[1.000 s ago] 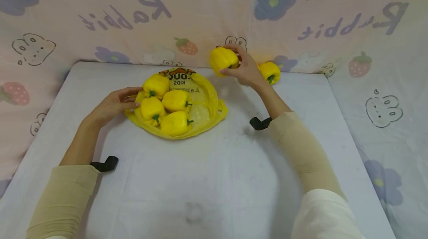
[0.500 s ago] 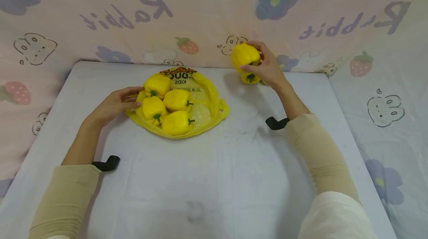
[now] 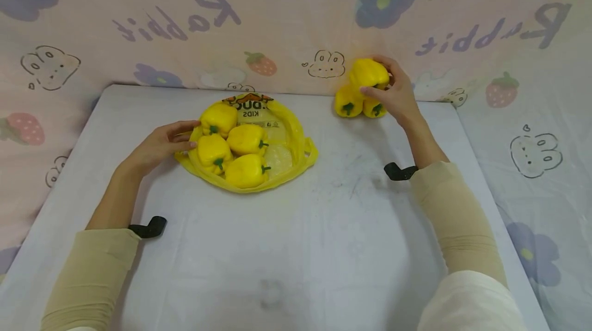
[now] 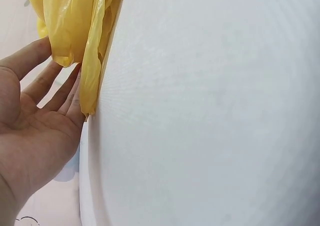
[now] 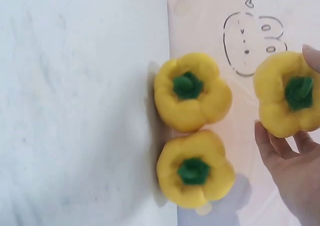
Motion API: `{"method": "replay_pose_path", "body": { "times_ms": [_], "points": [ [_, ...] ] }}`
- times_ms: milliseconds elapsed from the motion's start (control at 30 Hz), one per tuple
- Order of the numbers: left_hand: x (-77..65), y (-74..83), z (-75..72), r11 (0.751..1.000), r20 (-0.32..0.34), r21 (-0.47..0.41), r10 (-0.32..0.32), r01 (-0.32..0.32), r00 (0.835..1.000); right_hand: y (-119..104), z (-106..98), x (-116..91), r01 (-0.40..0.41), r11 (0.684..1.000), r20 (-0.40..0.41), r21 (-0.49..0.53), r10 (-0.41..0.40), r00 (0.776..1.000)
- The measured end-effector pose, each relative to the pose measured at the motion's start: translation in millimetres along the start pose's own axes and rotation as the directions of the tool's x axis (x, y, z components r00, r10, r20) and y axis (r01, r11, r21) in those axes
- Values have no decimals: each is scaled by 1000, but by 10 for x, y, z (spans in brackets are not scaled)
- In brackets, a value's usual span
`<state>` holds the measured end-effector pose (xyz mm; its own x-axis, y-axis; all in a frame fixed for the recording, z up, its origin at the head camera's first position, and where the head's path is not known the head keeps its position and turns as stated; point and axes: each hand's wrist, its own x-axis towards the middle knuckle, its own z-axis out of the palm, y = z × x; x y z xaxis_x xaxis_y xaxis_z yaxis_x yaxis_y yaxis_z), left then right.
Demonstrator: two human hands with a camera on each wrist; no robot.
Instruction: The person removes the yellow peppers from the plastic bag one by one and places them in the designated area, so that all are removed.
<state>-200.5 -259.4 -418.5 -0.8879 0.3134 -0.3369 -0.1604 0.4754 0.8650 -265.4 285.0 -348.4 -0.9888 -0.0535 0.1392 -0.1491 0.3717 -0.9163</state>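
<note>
My right hand (image 3: 396, 93) grips a yellow bell pepper (image 3: 369, 73), thumb on its near side and fingers around the back. It overlaps the tops of two more yellow bell peppers (image 3: 348, 102) that stand side by side against the back wall. In the right wrist view, the held pepper (image 5: 280, 96) shows its green stem and is apart from the pair. My left hand (image 3: 157, 145) touches the left side of a yellow plastic bag (image 3: 296, 128) with extended fingers. Several yellow bell peppers (image 3: 247, 170) lie in the opened bag. The left wrist view shows fingertips at the bag's folds (image 4: 90, 81).
A white-covered table (image 3: 277, 249) carries everything. Behind it hangs a pink cloth (image 3: 287, 7) printed with rabbits, flowers and strawberries. Black curved pieces, one at the left sleeve (image 3: 150, 227) and one at the right sleeve (image 3: 399, 171), stick out from the cuffs.
My right hand has carried the bell pepper rightward, from near the bag to over the two peppers at the back. My left hand has stayed at the bag.
</note>
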Motion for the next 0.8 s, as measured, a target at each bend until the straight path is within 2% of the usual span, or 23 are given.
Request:
{"method": "replay_pose_path", "body": {
  "times_ms": [400, 800],
  "points": [
    [-10, -11, 10, 1000, -10, 11, 6, -6, 1000, 139, -201, -107, -27, 999, -114, -20, 25, 993],
    [-22, 28, 11, 1000, -6, 1, -3, 3, 1000, 332, -340, -138, -84, 996, -227, -4, 81, 970]
  ]
}}
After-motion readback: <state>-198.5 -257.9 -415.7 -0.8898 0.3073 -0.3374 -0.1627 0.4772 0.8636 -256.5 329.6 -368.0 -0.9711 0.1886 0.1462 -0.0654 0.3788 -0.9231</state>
